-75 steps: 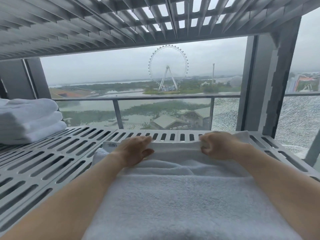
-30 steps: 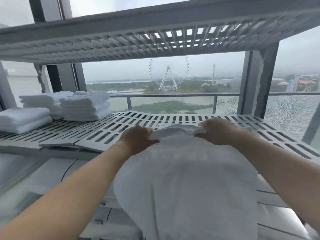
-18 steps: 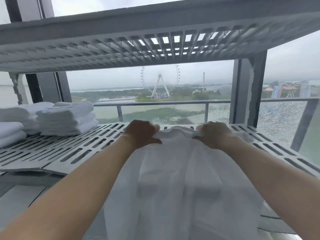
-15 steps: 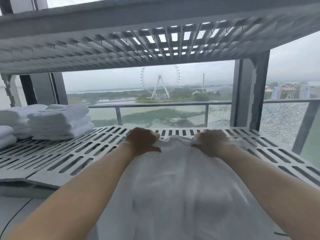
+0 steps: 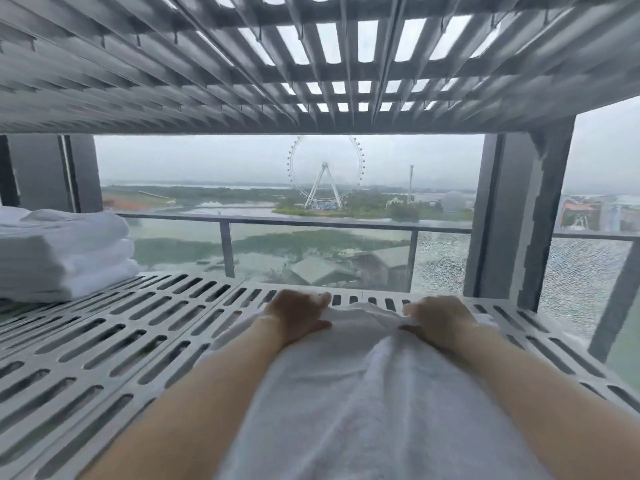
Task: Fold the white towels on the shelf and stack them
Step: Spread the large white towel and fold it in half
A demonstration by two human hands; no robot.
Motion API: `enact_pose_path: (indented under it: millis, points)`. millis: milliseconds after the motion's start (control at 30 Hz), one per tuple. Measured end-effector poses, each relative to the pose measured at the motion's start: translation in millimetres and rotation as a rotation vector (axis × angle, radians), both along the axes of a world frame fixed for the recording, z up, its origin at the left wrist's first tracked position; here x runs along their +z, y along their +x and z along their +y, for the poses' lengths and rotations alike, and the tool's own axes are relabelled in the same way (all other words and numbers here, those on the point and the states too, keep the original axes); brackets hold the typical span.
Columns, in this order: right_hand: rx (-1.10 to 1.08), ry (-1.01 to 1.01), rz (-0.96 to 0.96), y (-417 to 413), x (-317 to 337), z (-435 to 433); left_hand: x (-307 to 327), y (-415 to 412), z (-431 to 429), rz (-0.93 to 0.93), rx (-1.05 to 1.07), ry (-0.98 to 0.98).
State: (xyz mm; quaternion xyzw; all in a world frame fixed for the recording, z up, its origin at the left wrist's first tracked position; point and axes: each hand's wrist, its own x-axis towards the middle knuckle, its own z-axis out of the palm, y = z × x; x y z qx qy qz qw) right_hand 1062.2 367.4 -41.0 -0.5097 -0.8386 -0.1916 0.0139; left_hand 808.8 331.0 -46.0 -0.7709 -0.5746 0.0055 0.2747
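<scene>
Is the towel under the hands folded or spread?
Spread: the white towel drapes over the shelf; left hand and right hand grip its far edge.

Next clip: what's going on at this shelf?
A person is working on a white towel laid over the slotted shelf. The left hand and the right hand each grip the towel's far edge, down at the shelf surface. The rest of the towel runs back toward the person between the forearms. A stack of folded towels sits at the shelf's left end, apart from this one.
</scene>
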Motion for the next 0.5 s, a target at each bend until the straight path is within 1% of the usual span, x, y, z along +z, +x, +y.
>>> enact_pose_path:
  millis: [100,200,300,367,433,500]
  points:
    - [-0.041,-0.041,0.077,0,1,15,-6,8,12,-0.088,-0.075,-0.079]
    - [-0.033,-0.069,0.129,-8,-5,18,-14,10,13,-0.072,-0.126,-0.151]
    - [-0.002,-0.039,0.152,-12,-8,18,-15,1,15,-0.069,-0.15,-0.135]
    - [-0.023,0.008,0.159,-10,-8,20,-13,-10,18,-0.067,-0.159,-0.13]
    - [-0.058,0.028,0.093,-9,-8,25,-10,-20,23,-0.033,-0.15,-0.134]
    - [-0.138,-0.004,-0.046,-9,-7,32,-6,-22,31,0.044,-0.148,-0.122]
